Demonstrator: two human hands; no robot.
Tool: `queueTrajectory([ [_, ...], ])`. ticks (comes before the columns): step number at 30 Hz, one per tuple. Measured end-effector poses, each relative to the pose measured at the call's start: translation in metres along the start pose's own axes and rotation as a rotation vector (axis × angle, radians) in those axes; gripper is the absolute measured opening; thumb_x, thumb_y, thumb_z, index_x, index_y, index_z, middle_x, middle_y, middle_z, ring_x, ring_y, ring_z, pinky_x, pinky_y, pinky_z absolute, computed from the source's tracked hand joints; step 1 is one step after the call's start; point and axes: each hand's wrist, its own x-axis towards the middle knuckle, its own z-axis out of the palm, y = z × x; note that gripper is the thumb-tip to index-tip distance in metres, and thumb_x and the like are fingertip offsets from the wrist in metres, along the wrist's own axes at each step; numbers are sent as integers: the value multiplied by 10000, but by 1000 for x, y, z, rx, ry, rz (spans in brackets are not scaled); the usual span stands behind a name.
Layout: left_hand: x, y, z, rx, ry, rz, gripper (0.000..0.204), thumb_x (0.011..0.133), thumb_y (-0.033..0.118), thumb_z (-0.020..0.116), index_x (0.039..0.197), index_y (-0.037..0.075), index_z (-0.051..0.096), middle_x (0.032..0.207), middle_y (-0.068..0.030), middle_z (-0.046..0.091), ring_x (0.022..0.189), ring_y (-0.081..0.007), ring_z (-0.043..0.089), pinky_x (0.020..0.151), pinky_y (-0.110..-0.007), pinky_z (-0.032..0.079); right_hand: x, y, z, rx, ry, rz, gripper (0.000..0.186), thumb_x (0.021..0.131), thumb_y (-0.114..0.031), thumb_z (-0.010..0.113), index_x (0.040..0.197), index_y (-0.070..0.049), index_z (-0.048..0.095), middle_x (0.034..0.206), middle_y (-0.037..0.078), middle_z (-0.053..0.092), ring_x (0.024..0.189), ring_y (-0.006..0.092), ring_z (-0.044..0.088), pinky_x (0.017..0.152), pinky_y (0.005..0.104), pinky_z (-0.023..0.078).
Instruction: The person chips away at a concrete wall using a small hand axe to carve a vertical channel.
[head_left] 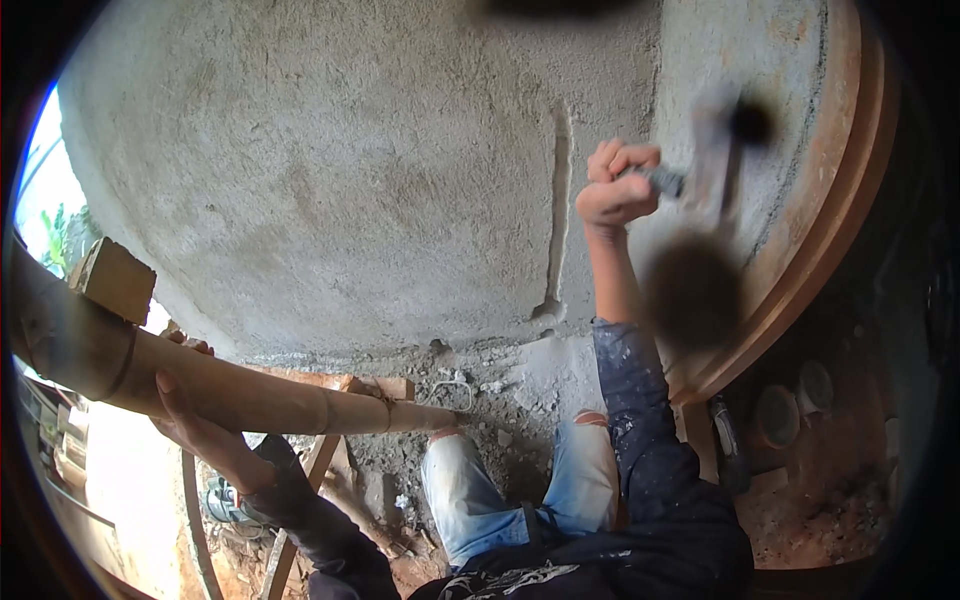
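Note:
My left hand (200, 425) is wrapped round a thick bamboo pole (240, 395) that slants from the far left toward my knees. My thumb lies on its near side, and some fingertips show over its far side. Out in front, my right hand (620, 185) is closed round the handle of a grey-handled tool (668, 180). Its pale, metal-looking head (712, 160) is blurred, so its exact kind cannot be told. The tool is close to the rough cement wall (400, 180), where a narrow vertical groove (556, 220) runs left of my right hand.
A curved-looking brown frame (845, 230) borders the wall at right. Rubble (500, 400) lies along the wall's foot. A wooden block (115, 280) sits on the pole, with wooden struts (300, 520) beneath. Round containers (777, 415) stand at lower right. Dark blurred spots hide parts of the view.

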Motion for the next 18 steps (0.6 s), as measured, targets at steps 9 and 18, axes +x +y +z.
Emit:
queueTrajectory([
  [9,1,-2,-4,-2,-12,-1,677,812,436,662,1207,-82,478,1022,-163,608,866,-227,616,768,-328,496,-46,-5,-16,-704,-332,764,520,984,-421,395,758,12,573,578,108,533,500,199,537,475,358,416],
  [18,0,1,-1,35,-16,29,608,870,428,591,1205,-73,509,996,-167,625,901,-236,621,800,-333,505,-77,42,-16,-725,-222,669,523,986,-422,372,649,-37,479,555,34,462,541,164,496,488,355,363],
])
